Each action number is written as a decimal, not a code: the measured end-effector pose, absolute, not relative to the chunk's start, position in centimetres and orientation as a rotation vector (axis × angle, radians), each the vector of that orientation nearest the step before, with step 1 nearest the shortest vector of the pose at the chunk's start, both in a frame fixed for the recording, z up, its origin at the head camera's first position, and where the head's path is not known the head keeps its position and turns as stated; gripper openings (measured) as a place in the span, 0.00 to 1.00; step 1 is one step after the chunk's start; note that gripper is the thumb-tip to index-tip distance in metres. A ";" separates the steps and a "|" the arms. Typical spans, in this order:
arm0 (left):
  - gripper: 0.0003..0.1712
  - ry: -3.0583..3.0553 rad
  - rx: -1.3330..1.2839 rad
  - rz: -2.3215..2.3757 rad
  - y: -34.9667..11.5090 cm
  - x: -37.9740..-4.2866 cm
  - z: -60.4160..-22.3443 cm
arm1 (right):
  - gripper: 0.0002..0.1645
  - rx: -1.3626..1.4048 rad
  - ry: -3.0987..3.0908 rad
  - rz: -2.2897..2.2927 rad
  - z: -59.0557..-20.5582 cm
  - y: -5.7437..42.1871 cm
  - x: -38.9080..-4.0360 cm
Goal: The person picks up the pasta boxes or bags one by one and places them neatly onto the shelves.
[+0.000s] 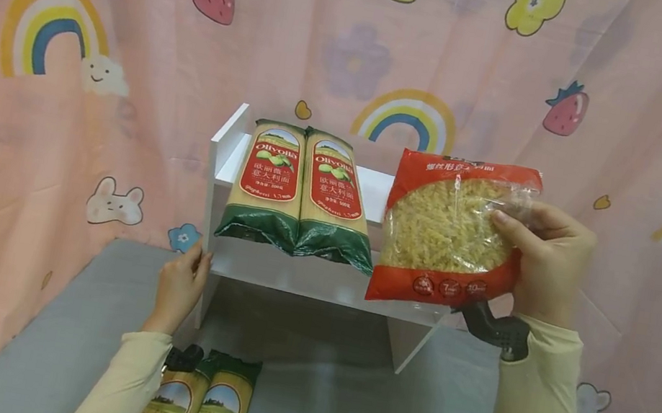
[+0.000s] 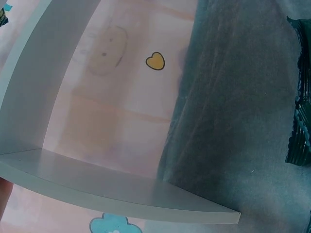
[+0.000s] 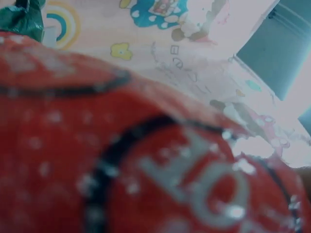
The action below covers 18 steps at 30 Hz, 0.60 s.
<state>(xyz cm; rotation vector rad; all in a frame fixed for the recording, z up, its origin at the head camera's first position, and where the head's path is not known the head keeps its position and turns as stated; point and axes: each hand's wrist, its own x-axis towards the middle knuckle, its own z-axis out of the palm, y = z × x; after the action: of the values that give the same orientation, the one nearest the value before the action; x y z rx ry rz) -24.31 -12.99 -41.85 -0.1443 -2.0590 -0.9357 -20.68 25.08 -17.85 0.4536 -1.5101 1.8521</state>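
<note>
My right hand holds a bag of spiral pasta by its right side, thumb on the clear front. The bag is red at top and bottom and hangs before the right part of a white shelf. Its red end fills much of the right wrist view, blurred. My left hand grips the shelf's left side panel; only a sliver of skin shows in the left wrist view. On the shelf, two packs of spaghetti, a left one and a right one, lie side by side, tilted toward me.
Two more spaghetti packs lie on the grey cloth in front of the shelf, left of centre, partly cut off by the frame. A pink patterned curtain hangs behind. Under the shelf board is an open space between its side panels.
</note>
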 end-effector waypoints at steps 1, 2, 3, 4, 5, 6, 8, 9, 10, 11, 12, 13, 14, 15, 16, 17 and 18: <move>0.16 -2.056 -0.143 -0.934 -13.0 -24.3 -41.8 | 0.10 0.445 -1.505 1.863 -17.7 25.0 -21.1; 0.16 -2.055 -0.144 -0.927 -13.1 -24.4 -41.8 | 0.10 0.435 -1.503 1.871 -17.4 24.9 -21.6; 0.16 -2.053 -0.145 -0.920 -13.1 -24.4 -41.7 | 0.10 0.423 -1.496 1.884 -17.2 24.9 -22.1; 0.16 -2.053 -0.149 -0.913 -13.1 -24.4 -41.7 | 0.10 0.416 -1.486 1.906 -17.0 24.8 -22.6; 0.15 -2.053 -0.152 -0.904 -13.1 -24.4 -41.7 | 0.10 0.413 -1.474 1.929 -16.9 24.8 -23.2; 0.15 -2.054 -0.156 -0.895 -13.1 -24.4 -41.7 | 0.09 0.412 -1.469 1.950 -16.7 24.8 -23.7; 0.14 -2.054 -0.157 -0.882 -13.1 -24.4 -41.8 | 0.08 0.425 -1.459 2.000 -16.6 24.8 -25.0; 0.14 -2.053 -0.157 -0.880 -13.1 -24.5 -41.8 | 0.08 0.440 -1.449 2.046 -16.6 24.8 -25.6; 0.14 -2.053 -0.156 -0.879 -13.1 -24.4 -41.9 | 0.07 0.442 -1.454 2.068 -16.7 24.9 -26.2; 0.13 -2.054 -0.154 -0.880 -13.1 -24.4 -41.9 | 0.06 0.436 -1.463 2.087 -16.8 24.9 -26.7; 0.13 -2.055 -0.158 -0.882 -13.1 -24.4 -41.9 | 0.07 0.420 -1.484 2.096 -16.9 25.1 -27.1; 0.13 -2.057 -0.161 -0.885 -13.1 -24.4 -41.9 | 0.07 0.396 -1.505 2.101 -17.1 25.2 -27.5; 0.13 -2.061 -0.163 -0.889 -13.1 -24.4 -42.0 | 0.08 0.367 -1.527 2.105 -17.3 25.3 -27.8; 0.13 -2.066 -0.168 -0.893 -13.1 -24.3 -42.0 | 0.09 0.333 -1.562 2.100 -17.4 25.5 -28.0; 0.13 -2.069 -0.171 -0.896 -13.1 -24.3 -41.9 | 0.10 0.293 -1.608 2.073 -17.6 25.6 -28.3; 0.13 -2.068 -0.175 -0.903 -13.2 -24.3 -41.9 | 0.11 0.267 -1.647 2.071 -17.6 25.7 -28.4; 0.14 -2.064 -0.176 -0.909 -13.3 -24.2 -41.8 | 0.10 0.247 -1.693 2.064 -17.7 25.7 -28.6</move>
<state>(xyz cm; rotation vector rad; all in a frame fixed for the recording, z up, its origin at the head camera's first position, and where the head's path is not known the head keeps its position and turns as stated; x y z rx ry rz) -24.25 -13.26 -41.83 -0.1758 -2.0644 -0.9087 -28.56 25.69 -17.68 0.2472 -1.6935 2.0635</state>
